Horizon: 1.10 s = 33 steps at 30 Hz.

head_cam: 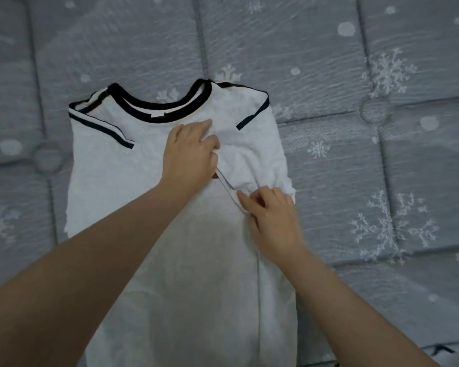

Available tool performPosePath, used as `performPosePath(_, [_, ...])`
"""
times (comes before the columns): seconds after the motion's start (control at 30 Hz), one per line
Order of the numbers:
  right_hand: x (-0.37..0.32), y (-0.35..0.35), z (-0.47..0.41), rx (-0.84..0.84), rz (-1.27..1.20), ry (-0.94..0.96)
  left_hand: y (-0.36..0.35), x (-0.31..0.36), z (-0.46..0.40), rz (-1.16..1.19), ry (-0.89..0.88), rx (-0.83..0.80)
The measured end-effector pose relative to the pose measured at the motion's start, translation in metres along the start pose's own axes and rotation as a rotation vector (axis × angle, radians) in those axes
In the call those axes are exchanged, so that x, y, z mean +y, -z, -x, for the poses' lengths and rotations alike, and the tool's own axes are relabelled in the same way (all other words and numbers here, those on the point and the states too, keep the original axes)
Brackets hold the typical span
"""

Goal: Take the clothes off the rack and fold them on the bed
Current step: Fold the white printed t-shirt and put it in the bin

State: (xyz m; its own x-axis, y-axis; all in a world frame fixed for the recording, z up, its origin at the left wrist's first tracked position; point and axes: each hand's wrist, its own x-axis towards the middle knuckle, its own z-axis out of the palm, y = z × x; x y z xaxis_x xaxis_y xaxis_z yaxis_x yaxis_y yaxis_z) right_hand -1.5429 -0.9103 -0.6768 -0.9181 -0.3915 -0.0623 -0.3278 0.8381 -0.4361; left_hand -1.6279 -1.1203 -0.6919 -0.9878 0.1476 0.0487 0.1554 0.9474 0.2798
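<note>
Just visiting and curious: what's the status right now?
Left hand pressing flat on white T-shirt. Right hand pinching folded-in hem edge. Shirt lies on bed, right side partly folded. Nothing in the way.

Nothing here can be read. A small white tag (157, 116) sits inside the black collar (159, 107) of the white T-shirt (133, 207), up beyond the fingertips of the left hand (190, 154); it shows no legible letters. A sliver of red print (214, 176) peeks out just beside that hand's thumb, too hidden to make out.
</note>
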Motion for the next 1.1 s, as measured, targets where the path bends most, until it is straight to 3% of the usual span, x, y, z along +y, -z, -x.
performPosePath(0.13, [-0.002,0.010,0.005,0.215,-0.142,-0.109,0.001,0.015,-0.011,0.123,0.086,-0.015])
performPosePath(0.23, [-0.003,0.016,-0.005,0.359,-0.170,-0.397,0.002,0.036,-0.042,0.261,0.142,-0.030])
performPosePath(0.37, [0.010,0.010,-0.025,0.271,-0.355,-0.724,-0.011,0.061,-0.086,0.344,0.273,-0.226])
performPosePath(0.43, [0.018,0.009,-0.028,0.207,-0.366,-0.723,-0.020,0.065,-0.103,0.460,0.346,-0.365])
performPosePath(0.5, [0.025,0.012,-0.029,0.174,-0.410,-0.695,-0.024,0.065,-0.113,0.475,0.278,-0.367])
performPosePath(0.6, [0.034,0.013,-0.024,0.176,-0.464,-0.708,-0.027,0.062,-0.114,0.342,0.176,-0.207])
performPosePath(0.73, [0.023,0.012,-0.018,0.240,-0.016,-0.582,-0.036,0.071,-0.092,0.040,0.131,-0.013])
performPosePath(0.8, [0.003,0.010,-0.016,0.282,0.077,-0.461,-0.036,0.079,-0.073,0.019,0.079,0.117])
performPosePath(0.9, [-0.004,-0.012,-0.010,0.168,0.185,-0.292,-0.047,0.081,-0.039,-0.040,-0.057,0.002])
performPosePath(1.0, [0.011,-0.030,0.001,-0.008,0.256,-0.374,-0.063,0.071,-0.018,-0.049,-0.083,-0.131])
performPosePath(1.1, [0.017,-0.034,0.005,-0.065,0.291,-0.388,-0.069,0.067,-0.023,-0.081,-0.105,-0.176])
